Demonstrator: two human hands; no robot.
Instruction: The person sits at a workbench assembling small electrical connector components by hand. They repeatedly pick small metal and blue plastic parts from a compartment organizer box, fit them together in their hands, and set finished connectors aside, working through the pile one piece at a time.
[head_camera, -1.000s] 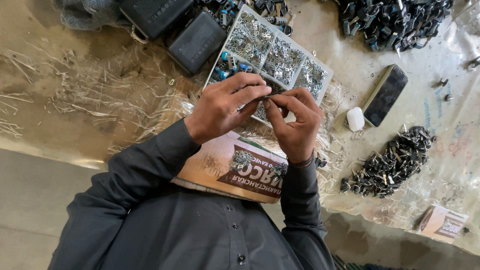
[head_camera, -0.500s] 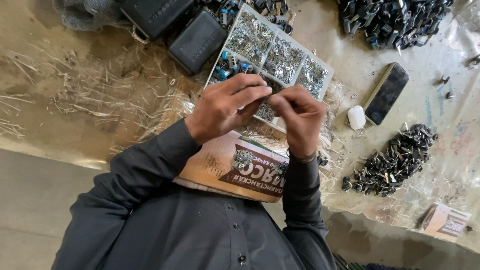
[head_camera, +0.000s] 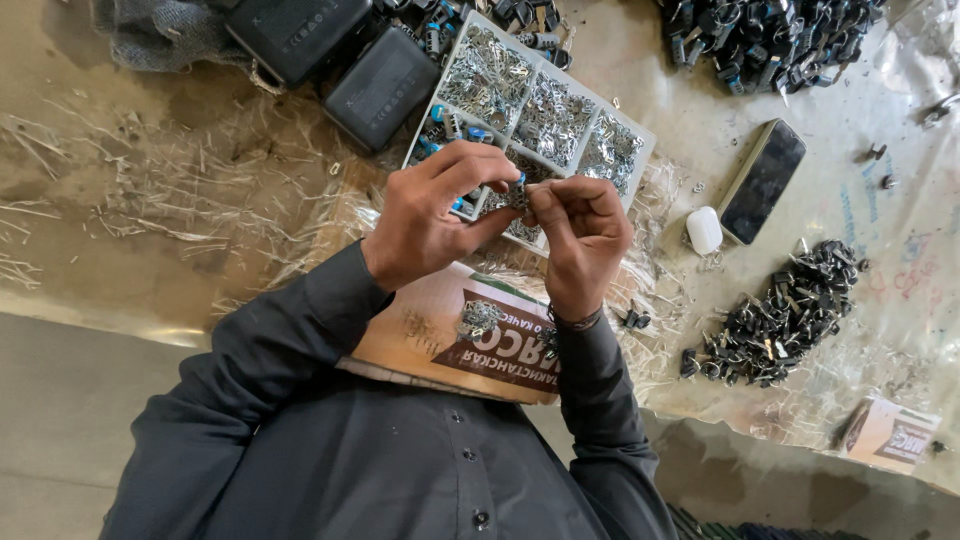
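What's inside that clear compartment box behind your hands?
The compartment box holds heaps of small silvery metal parts, with some blue pieces in the near-left cells. The left hand and right hand cover its near edge, so those cells' contents are hidden.

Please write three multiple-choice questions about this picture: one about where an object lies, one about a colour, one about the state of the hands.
1. Where does the dark phone lie?
A. Inside the divided tray
B. On the sheet beside the small white case
C. On the printed cardboard

2. What colour are the sleeves of the person?
A. Dark grey
B. White
C. Red

3. What are the left hand and right hand doing?
A. Both lie flat on the sheet
B. Together they pinch a small dark part above the divided tray
C. One holds the phone

Answers:
1. B, as the phone lies flat right of the tray, next to the white case.
2. A, as both arms show dark grey cloth.
3. B, as the fingertips of both hands meet on the part.
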